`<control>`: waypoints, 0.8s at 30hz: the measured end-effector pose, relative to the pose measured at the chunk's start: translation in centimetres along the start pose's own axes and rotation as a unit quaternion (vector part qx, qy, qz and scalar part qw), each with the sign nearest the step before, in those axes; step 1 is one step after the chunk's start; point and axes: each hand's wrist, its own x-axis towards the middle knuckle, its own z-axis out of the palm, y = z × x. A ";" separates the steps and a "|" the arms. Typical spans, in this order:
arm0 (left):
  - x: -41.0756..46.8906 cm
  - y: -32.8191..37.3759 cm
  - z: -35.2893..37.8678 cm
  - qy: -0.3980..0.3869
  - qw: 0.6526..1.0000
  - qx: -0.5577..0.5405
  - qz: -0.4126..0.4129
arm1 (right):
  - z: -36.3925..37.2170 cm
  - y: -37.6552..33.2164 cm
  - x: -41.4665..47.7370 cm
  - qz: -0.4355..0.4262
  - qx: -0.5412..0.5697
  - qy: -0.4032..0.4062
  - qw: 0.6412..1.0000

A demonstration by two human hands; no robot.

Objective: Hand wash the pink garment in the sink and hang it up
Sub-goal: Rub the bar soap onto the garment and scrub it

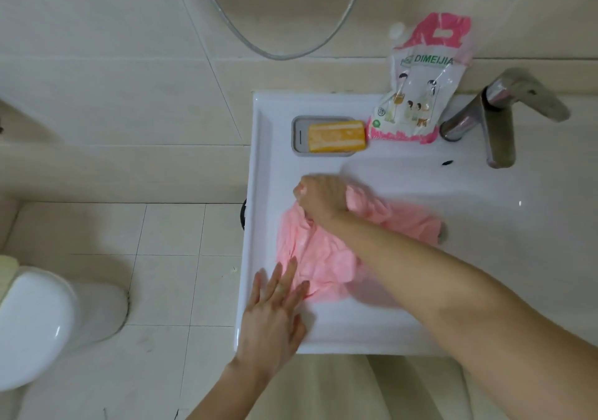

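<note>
Blurred by motion: right hand [320,199], fingers lost in pink garment [317,258]. Cut off at left edge: toilet [42,319]. Too small to read: detergent pouch [417,96] fine print.

I am seeing 1 orange soap bar [336,137] lying in a grey dish [297,135] at 1 o'clock, 1 detergent pouch [415,96] standing at 2, and 1 toilet [48,322] sitting at 8.

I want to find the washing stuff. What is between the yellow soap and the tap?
A pink and white bag stands between the soap and the tap, on the back ledge of the sink, in the head view.
</note>
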 end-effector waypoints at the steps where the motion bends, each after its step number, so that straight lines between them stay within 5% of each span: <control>1: 0.1 -0.1 -0.1 0.002 1.000 -0.003 0.002 | -0.5 -0.5 -0.4 0.018 0.038 0.031 0.999; 6: 0.2 -0.2 0.2 0.014 1.000 -0.018 0.003 | 0.7 -3.5 -8.8 -0.134 0.101 -0.028 0.985; 7: 0.3 -0.3 0.1 0.008 1.000 -0.007 0.004 | -0.1 -3.0 -6.4 -0.136 0.082 -0.082 0.984; 9: 0.3 -0.3 -0.1 0.006 1.000 0.004 0.010 | -0.2 -1.2 -0.2 -0.045 -0.012 -0.076 0.996; 11: 0.3 -0.5 -0.3 0.008 1.000 0.000 0.012 | -0.2 -1.9 -0.3 0.000 0.014 -0.056 0.998; 15: 0.4 -0.5 0.1 0.028 0.999 -0.026 0.005 | 1.4 -4.3 -8.1 -0.161 0.049 -0.083 0.982; 17: 0.3 -0.7 0.1 0.029 0.999 -0.015 0.023 | 0.1 -2.7 -3.2 -0.128 0.000 -0.116 0.985; 20: 0.5 -1.1 -0.2 0.040 0.999 -0.019 0.032 | -0.1 -0.6 1.2 0.011 0.013 0.016 1.000; 22: 0.6 -1.2 0.0 0.045 0.998 -0.033 0.031 | 0.1 -2.6 -4.0 -0.044 0.095 -0.009 0.994; 24: 0.7 -1.3 0.3 0.057 0.997 -0.041 0.032 | 1.6 -3.3 -9.8 -0.180 0.094 0.052 0.978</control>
